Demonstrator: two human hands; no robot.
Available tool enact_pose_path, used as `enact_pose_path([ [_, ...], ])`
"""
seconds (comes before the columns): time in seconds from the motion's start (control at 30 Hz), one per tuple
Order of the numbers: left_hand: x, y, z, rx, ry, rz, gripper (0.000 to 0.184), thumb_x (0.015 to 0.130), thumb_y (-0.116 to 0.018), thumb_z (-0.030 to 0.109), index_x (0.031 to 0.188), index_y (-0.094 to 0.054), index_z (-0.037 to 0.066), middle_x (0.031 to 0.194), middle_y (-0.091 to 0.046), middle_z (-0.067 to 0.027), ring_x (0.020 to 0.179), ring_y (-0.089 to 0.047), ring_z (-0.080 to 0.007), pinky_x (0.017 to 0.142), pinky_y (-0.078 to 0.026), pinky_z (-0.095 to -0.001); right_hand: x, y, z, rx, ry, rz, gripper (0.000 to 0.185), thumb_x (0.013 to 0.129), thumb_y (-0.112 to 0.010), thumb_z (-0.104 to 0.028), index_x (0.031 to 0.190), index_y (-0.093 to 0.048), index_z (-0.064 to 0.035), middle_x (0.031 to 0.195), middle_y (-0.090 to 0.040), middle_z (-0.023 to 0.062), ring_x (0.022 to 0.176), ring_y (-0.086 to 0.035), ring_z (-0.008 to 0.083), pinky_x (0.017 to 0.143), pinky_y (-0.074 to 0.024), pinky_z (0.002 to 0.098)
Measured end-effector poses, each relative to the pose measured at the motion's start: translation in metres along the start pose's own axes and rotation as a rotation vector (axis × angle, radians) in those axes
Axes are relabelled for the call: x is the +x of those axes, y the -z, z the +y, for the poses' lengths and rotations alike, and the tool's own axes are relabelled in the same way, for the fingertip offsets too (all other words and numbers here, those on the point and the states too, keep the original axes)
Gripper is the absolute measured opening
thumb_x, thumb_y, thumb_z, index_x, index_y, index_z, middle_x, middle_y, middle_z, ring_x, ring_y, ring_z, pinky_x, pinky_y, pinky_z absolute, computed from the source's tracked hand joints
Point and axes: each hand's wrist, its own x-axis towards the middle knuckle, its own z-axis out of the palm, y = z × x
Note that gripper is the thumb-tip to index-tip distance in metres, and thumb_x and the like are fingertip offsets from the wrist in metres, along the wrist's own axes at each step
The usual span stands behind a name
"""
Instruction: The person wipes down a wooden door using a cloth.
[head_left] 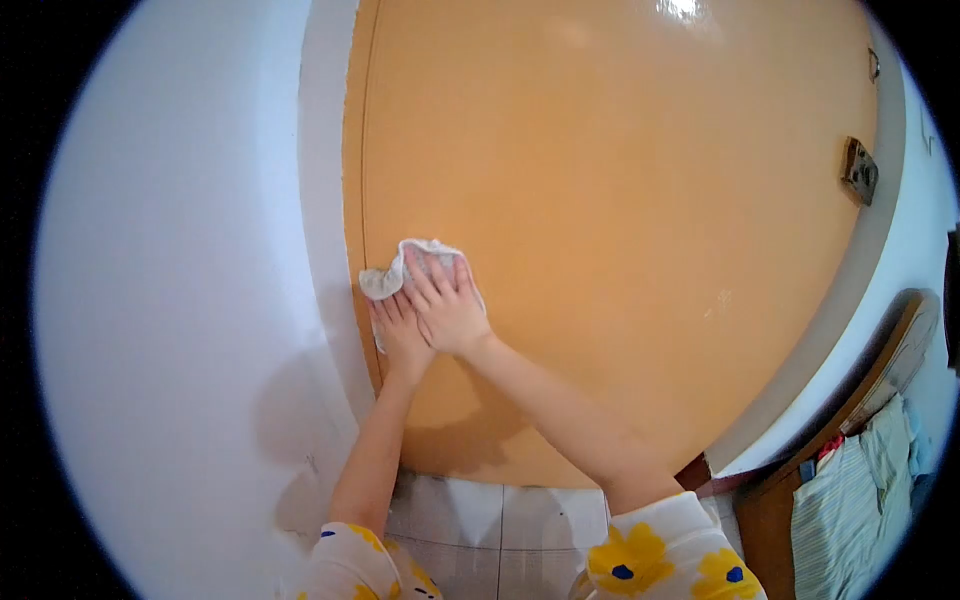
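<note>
Both hands lie against a white cloth [380, 284] on the lower left of an orange-yellow door [620, 200]. My right hand [448, 308] is flat on the cloth with its fingers spread and pointing up. Just left of it and slightly lower, my left hand [400, 335] also presses flat, its fingers stretched out and its inner edge touching or overlapped by the right hand. The cloth's upper left corner folds loosely outward near the door's left edge. Parts of the cloth are hidden under the palms.
A white wall [200, 250] runs along the left, beside the door frame. A dark metal lock [859, 172] and a small handle [874, 65] are at the door's right edge. Pale floor tiles [460, 515] lie below. At lower right stands a bed with a wooden headboard [880, 365] and striped bedding [835, 520].
</note>
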Motion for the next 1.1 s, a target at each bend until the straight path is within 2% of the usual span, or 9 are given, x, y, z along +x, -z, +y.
enact_pose_path([
  [0.07, -0.02, 0.003, 0.005, -0.089, 0.079, -0.096, 0.08, 0.081, -0.053, 0.04, 0.136, -0.023, -0.01, 0.138, -0.025, -0.0304, 0.133, -0.017, -0.0455, 0.109, -0.008, -0.057, -0.016, -0.01, -0.006, -0.018, 0.054, -0.03, 0.051, 0.081, -0.048, -0.032, 0.127, -0.05, -0.0113, 0.148, -0.026, 0.0136, 0.132, -0.027, 0.0332, 0.103, -0.0206, 0.0582],
  [0.17, -0.049, -0.012, 0.009, -0.014, 0.037, -0.003, 0.083, 0.08, -0.053, 0.041, 0.135, -0.021, -0.012, 0.138, -0.023, -0.032, 0.132, -0.016, -0.0477, 0.108, -0.007, -0.0598, -0.03, -0.003, -0.003, -0.063, 0.156, -0.016, 0.051, 0.081, -0.047, -0.033, 0.127, -0.05, -0.0122, 0.147, -0.027, 0.0122, 0.132, -0.029, 0.0308, 0.105, -0.0207, 0.0546],
  [0.33, -0.031, 0.009, 0.042, 0.175, -0.097, -0.139, 0.09, 0.078, -0.055, 0.047, 0.134, -0.022, -0.014, 0.137, -0.024, -0.0321, 0.13, -0.019, -0.0487, 0.106, -0.006, -0.0636, -0.033, 0.015, 0.027, -0.185, 0.245, -0.016, 0.056, 0.079, -0.05, -0.036, 0.129, -0.05, -0.0118, 0.146, -0.03, 0.0107, 0.133, -0.026, 0.0313, 0.108, -0.016, 0.054],
  [0.47, 0.056, 0.022, 0.104, 0.124, -0.312, -0.117, 0.092, 0.073, -0.058, 0.05, 0.131, -0.028, -0.014, 0.134, -0.031, -0.031, 0.128, -0.024, -0.0476, 0.107, -0.008, -0.0637, -0.013, 0.089, 0.112, -0.246, 0.098, -0.058, 0.063, 0.076, -0.05, -0.04, 0.13, -0.047, -0.0069, 0.146, -0.03, 0.0145, 0.135, -0.023, 0.0349, 0.109, -0.0123, 0.0558],
  [0.63, 0.201, 0.066, 0.195, 0.036, -0.552, 0.172, 0.089, 0.069, -0.059, 0.049, 0.133, -0.032, -0.007, 0.134, -0.035, -0.0247, 0.129, -0.027, -0.0421, 0.108, -0.011, -0.059, 0.043, 0.172, 0.225, -0.5, -0.037, 0.021, 0.07, 0.077, -0.05, -0.044, 0.133, -0.042, -0.0036, 0.146, -0.027, 0.0199, 0.136, -0.019, 0.0395, 0.107, -0.0108, 0.0606],
  [0.83, 0.346, 0.107, 0.271, 0.096, -0.81, 0.225, 0.09, 0.073, -0.056, 0.051, 0.14, -0.024, 0.0, 0.144, -0.024, -0.0207, 0.135, -0.017, -0.0403, 0.109, -0.01, -0.0577, 0.091, 0.236, 0.32, -0.452, -0.324, 0.342, 0.066, 0.078, -0.05, -0.047, 0.137, -0.039, -0.0182, 0.148, -0.019, 0.0222, 0.135, -0.014, 0.046, 0.102, -0.009, 0.0673],
  [0.87, 0.367, 0.112, 0.285, 0.096, -0.841, 0.245, 0.091, 0.074, -0.056, 0.052, 0.142, -0.022, 0.002, 0.146, -0.022, -0.0202, 0.136, -0.015, -0.04, 0.109, -0.01, -0.0576, 0.101, 0.249, 0.33, -0.471, -0.438, 0.279, 0.066, 0.08, -0.051, -0.048, 0.14, -0.034, -0.027, 0.149, -0.015, 0.0227, 0.135, -0.012, 0.0474, 0.102, -0.0102, 0.0674],
  [1.0, 0.428, 0.134, 0.344, 0.138, -0.751, 0.19, 0.089, 0.077, -0.052, 0.054, 0.145, -0.017, 0.008, 0.148, -0.018, -0.0194, 0.138, -0.01, -0.0392, 0.108, -0.007, -0.0591, 0.136, 0.29, 0.378, -0.408, -0.71, 0.213, 0.066, 0.081, -0.048, -0.05, 0.142, -0.026, -0.0348, 0.151, -0.01, 0.0205, 0.136, -0.008, 0.0467, 0.104, -0.0129, 0.0649],
  [1.1, 0.431, 0.131, 0.369, 0.193, -0.648, 0.209, 0.088, 0.078, -0.051, 0.053, 0.146, -0.016, 0.011, 0.149, -0.017, -0.0184, 0.138, -0.01, -0.039, 0.108, -0.006, -0.0605, 0.137, 0.306, 0.392, -0.355, -0.712, 0.247, 0.064, 0.083, -0.046, -0.048, 0.142, -0.027, -0.0346, 0.151, -0.01, 0.0204, 0.137, -0.006, 0.0458, 0.105, -0.0128, 0.0638],
])
